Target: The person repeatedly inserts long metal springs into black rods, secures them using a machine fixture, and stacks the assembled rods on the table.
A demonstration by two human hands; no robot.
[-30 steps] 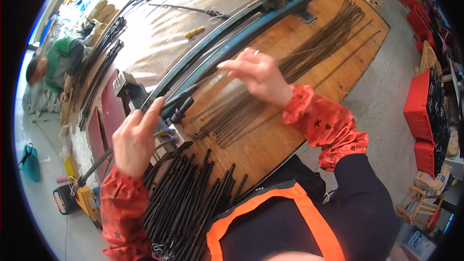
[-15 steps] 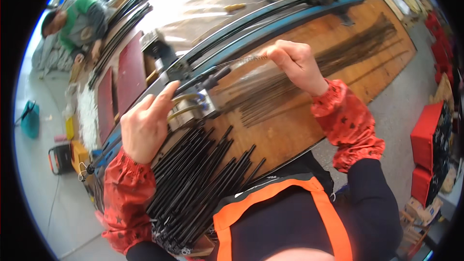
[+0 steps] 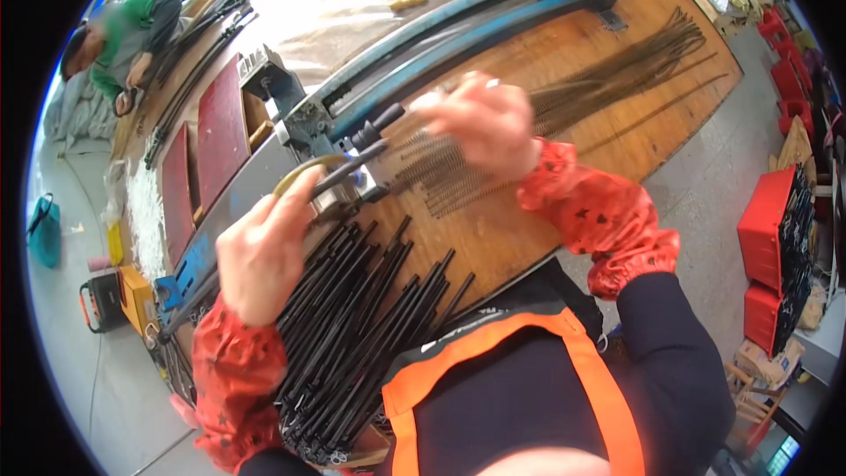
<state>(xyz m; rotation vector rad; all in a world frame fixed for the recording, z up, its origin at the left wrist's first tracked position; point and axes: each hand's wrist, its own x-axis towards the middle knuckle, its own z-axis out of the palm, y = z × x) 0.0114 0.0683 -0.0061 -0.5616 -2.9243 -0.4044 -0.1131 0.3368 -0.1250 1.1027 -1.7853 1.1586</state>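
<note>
My left hand [image 3: 263,251] is closed round a thin black tube [image 3: 351,169], whose far end points up and to the right. That end lies by a clamp-like metal fixture [image 3: 339,201] on the bench machine. To the right of the tube's end is my right hand [image 3: 489,123], smeared by motion, so its fingers and anything in them cannot be made out. Long thin coil springs [image 3: 608,79] lie in a bundle on the wooden board beyond and below it. A heap of black tubes [image 3: 352,326] rests close in front of me, right of my left forearm.
A long blue rail machine [image 3: 476,31] runs across the bench behind my hands. Dark red panels [image 3: 220,137] lie left of it. Another person [image 3: 123,44] in green works at the far left. Red bins [image 3: 771,238] stand on the floor at right.
The spring that stretched from the tube's end to my right hand no longer shows there. My right hand has moved left toward the tube and blurred. The tube in my left hand sits slightly lower.
</note>
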